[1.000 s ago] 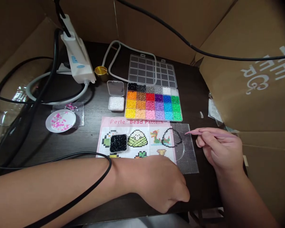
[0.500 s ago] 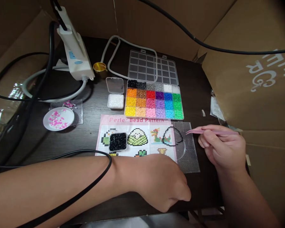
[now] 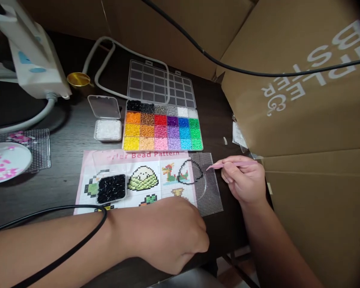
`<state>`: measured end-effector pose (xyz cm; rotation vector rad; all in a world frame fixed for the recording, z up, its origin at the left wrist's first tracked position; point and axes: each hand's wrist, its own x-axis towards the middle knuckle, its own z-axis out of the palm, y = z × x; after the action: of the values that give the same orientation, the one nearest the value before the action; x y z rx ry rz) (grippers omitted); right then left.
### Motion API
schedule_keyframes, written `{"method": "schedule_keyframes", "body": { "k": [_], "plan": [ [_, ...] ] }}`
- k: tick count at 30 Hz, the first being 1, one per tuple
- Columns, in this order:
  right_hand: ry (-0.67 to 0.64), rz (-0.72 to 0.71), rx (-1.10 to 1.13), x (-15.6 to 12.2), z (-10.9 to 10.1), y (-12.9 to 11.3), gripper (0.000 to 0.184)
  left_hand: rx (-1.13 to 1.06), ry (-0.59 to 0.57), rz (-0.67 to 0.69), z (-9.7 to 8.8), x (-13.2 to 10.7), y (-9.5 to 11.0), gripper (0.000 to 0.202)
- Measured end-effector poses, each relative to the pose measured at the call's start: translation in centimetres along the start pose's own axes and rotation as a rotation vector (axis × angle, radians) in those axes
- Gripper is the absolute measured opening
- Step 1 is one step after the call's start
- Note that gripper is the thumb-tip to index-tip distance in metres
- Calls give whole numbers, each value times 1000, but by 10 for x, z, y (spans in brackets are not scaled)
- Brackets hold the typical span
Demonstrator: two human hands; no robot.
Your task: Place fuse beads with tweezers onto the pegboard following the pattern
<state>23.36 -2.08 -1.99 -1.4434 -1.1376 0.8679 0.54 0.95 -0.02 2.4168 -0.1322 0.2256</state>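
Observation:
My right hand (image 3: 244, 178) grips pink tweezers (image 3: 240, 164) with a curved tip pointing left. That tip is over the right part of a clear pegboard (image 3: 211, 192), a little right of a rounded black bead outline (image 3: 179, 178). My left hand (image 3: 174, 236) is curled closed, palm down, near the table's front edge; its fingertips are hidden. Beneath the pegboard's left part lies the bead pattern sheet (image 3: 88, 168) with a dragon and other pictures. An open clear box of black beads (image 3: 111, 189) stands on the sheet.
Behind the sheet are a sectioned box of coloured beads (image 3: 163, 128), lid raised, and a box of white beads (image 3: 108, 130). A gold cup (image 3: 79, 80), power strip (image 3: 37, 60) and white dish (image 3: 19, 160) are left. A black cable (image 3: 63, 256) crosses my left forearm. Cardboard (image 3: 312, 120) walls the right.
The camera view has shifted right, so everything appears farther left. Both hands keep nearly the same pose, and the tweezers stay by the bead outline.

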Motion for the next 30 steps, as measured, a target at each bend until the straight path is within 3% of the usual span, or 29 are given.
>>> {"method": "schedule_keyframes", "body": {
  "k": [30],
  "plan": [
    [-108, -62, -98, -4, -1, -3, 15, -15, -93, -33, 0, 2, 1, 19]
  ]
}}
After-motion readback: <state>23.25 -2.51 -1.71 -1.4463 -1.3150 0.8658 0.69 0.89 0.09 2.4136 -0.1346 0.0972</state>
